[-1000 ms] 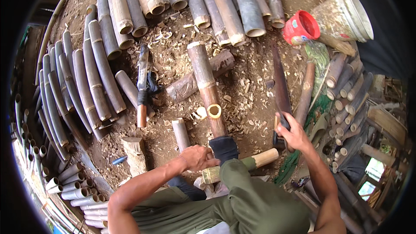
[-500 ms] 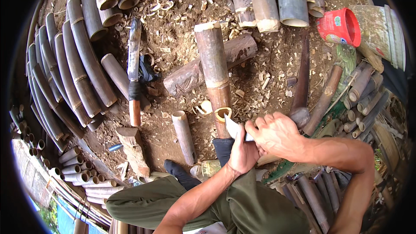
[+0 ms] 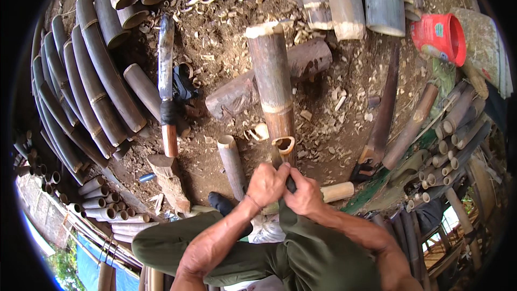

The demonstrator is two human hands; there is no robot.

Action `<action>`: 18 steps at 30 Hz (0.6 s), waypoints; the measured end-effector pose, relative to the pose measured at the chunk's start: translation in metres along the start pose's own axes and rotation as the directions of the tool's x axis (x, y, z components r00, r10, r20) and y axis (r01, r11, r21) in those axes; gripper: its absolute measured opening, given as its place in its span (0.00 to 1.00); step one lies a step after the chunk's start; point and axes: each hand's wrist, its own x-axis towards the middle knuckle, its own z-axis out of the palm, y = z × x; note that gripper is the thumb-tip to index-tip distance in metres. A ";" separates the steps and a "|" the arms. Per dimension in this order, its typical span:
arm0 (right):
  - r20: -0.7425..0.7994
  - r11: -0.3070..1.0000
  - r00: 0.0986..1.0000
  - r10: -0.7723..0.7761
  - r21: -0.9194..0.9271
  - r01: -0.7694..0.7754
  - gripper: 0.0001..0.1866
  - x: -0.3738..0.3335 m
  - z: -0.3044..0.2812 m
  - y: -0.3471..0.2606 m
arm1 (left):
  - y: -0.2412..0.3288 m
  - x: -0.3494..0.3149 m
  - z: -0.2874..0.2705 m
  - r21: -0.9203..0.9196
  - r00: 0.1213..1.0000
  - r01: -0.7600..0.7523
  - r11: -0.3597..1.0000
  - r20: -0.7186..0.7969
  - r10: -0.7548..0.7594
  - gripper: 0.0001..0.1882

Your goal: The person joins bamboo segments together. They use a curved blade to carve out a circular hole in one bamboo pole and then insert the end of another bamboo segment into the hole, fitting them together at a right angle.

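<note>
A thick brown bamboo tube [image 3: 270, 75] slants away from me, its far end propped on a log [image 3: 309, 63]. Near its lower end is a cut opening [image 3: 284, 144] with a pale rim. A narrow knife blade [image 3: 276, 157] reaches to the opening's left edge. My left hand [image 3: 266, 185] is closed in a fist round the knife just below it. Beside it, my right hand [image 3: 305, 194] is closed too, thumb and fingers against the left; its grip on the knife is partly hidden. A dark shape, perhaps a sock or the handle, shows between them.
A machete [image 3: 166, 81] lies to the left, near a wood block [image 3: 168, 180] and a short bamboo piece [image 3: 231, 159]. At right are a long brown blade with a wooden handle [image 3: 371, 153] and a red container [image 3: 439, 37]. Bamboo lengths [image 3: 97, 75] line the sides.
My right hand has come down from above the left to its right side. My left hand has moved left and closed into a fist. The blade's broad pale face no longer shows.
</note>
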 end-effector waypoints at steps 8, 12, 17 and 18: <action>0.051 0.945 0.979 -0.199 -0.253 0.206 0.24 0.010 -0.071 -0.008 | 0.052 0.020 0.018 -0.612 0.946 0.210 0.763 -0.070 -0.316 0.18; 0.472 0.707 0.870 -0.143 -0.566 0.423 0.20 0.045 -0.120 -0.057 | 0.064 0.017 0.019 -0.967 0.926 0.162 0.198 0.080 -0.370 0.18; 0.711 0.238 0.702 -0.050 -0.674 0.699 0.06 0.079 -0.111 -0.124 | 0.054 0.016 0.024 -0.847 0.962 0.038 -0.530 0.175 -0.211 0.21; 0.748 0.236 0.663 0.005 -0.646 0.726 0.04 0.093 -0.108 -0.140 | 0.093 0.025 -0.009 -0.796 0.828 0.032 -0.605 0.360 -0.430 0.19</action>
